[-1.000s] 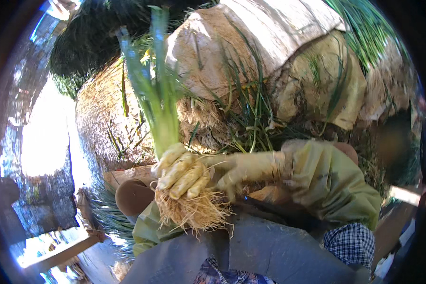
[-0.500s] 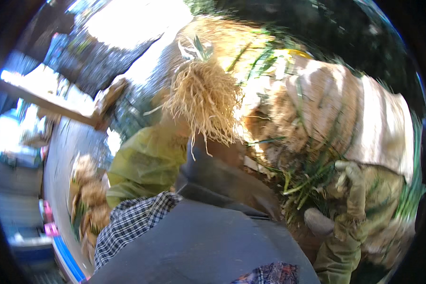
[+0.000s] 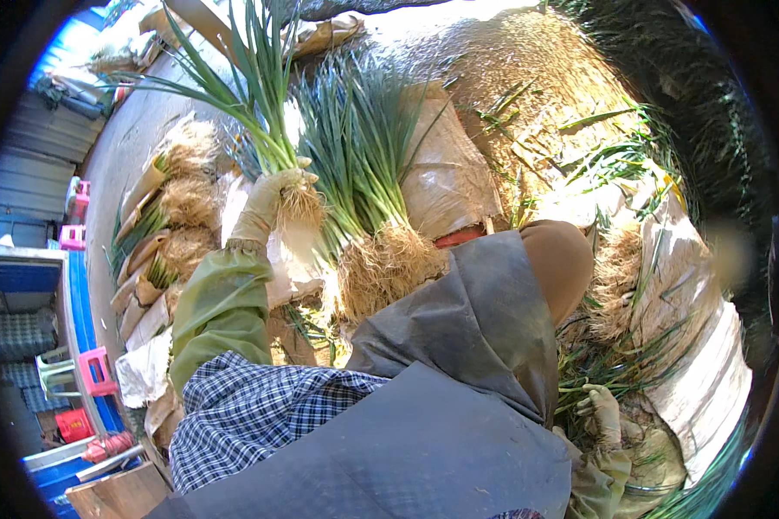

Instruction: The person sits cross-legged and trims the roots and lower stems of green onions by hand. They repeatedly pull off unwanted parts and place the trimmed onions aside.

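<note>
- A green onion bunch (image 3: pixel 273 130) is held up near the upper left of the view, its leaf tips cut off by the upper edge.
- On its right, more green onion bunches (image 3: pixel 363 203) are crowded close, roots downward; whether the two are touching cannot be told.
- On its left, more room is given: a strip of grey floor (image 3: pixel 111 203) is bordered by root-ended, wrapped bundles (image 3: pixel 169 221) and, further out, by a blue edge (image 3: pixel 85 311).
- Toward the body, the space is bounded by a grey apron (image 3: pixel 424 441) and a brown-covered knee (image 3: pixel 558 268).
- The held bunch is gripped low on its stalks by the gloved left hand (image 3: pixel 277 195), closed around them; leaves are fanned above the fist and pale roots hang just below the fingers.
- The gloved right hand (image 3: pixel 604 415) is placed well apart, at the lower right, with bent fingers near loose green leaves (image 3: pixel 580 368); whether anything is gripped there cannot be told.
- Beyond it, pale sacking (image 3: pixel 692 303) is spread.
</note>
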Motion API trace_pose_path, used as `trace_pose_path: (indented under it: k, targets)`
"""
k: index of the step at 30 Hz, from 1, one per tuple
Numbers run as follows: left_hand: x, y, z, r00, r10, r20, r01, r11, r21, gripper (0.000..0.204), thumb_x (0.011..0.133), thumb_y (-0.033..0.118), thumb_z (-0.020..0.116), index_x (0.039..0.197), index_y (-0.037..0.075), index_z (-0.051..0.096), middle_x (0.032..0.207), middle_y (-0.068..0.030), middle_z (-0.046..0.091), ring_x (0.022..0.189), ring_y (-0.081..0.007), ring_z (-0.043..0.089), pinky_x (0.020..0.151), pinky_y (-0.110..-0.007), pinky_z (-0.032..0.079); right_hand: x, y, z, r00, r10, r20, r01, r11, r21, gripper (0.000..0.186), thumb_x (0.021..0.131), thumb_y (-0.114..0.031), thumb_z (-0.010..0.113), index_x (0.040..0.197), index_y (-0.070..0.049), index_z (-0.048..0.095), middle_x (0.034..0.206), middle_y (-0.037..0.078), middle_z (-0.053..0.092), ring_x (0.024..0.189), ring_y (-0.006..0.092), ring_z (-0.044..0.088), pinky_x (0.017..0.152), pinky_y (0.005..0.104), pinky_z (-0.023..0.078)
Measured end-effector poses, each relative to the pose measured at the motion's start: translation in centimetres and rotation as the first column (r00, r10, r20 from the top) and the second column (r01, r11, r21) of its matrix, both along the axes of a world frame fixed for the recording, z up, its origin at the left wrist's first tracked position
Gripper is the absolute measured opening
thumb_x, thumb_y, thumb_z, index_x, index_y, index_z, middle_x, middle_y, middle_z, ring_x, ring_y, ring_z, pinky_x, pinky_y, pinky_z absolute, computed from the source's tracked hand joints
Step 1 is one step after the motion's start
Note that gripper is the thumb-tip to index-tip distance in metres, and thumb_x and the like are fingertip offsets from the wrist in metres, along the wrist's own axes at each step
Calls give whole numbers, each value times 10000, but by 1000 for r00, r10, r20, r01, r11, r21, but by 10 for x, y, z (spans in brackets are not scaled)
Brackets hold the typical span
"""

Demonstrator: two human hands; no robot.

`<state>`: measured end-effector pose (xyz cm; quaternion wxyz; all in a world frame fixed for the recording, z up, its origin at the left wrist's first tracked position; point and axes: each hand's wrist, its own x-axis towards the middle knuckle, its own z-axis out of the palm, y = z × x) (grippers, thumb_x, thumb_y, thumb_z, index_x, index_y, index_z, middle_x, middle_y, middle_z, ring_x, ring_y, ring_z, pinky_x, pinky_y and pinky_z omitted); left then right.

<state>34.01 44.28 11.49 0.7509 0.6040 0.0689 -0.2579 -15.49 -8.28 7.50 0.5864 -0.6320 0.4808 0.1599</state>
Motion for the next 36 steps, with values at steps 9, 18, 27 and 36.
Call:
trace_pose_path:
  k: [9, 18, 27, 36]
  targets:
    - [-9, 77, -152, 983, 149, -105, -97, 914, 393, 424, 854, 145, 563, 1235, -23, 485, 1125, -204, 586, 969, -261, 616, 857, -350, 520, 4, 45, -10, 986, 122, -110, -116, 992, 57, 212, 923, -120, 475, 1063, -1, 580, 882, 71, 629, 720, 166, 585, 644, 291, 488]
    - [-41, 58, -243, 997, -81, 20, -1, 230, 973, 501, 842, 215, 574, 1270, -16, 452, 1180, -190, 540, 1029, -265, 556, 889, -361, 460, 31, 74, 9, 930, 220, -294, -270, 952, -141, 265, 909, -185, 515, 1077, -3, 609, 869, 73, 631, 736, 139, 590, 672, 285, 467]
    - [-78, -62, -277, 928, -352, 120, -50, 201, 978, 581, 830, 285, 584, 1304, -9, 419, 1235, -175, 493, 1088, -269, 496, 921, -372, 399, 5, 18, -21, 822, 512, -248, -565, 682, -464, 281, 888, -226, 497, 1057, -41, 625, 1105, 122, 603, 955, 306, 589, 841, 351, 472]
    - [71, -91, -102, 914, -38, 403, -300, 605, 737, 664, 819, 355, 595, 1338, -2, 386, 1290, -160, 446, 1148, -273, 436, 954, -384, 338, -50, -125, -45, 735, -668, -115, 542, 681, -492, 672, 878, -152, 503, 1424, 27, 156, 1466, 220, 222, 1353, 343, 237, 1110, 384, 220]
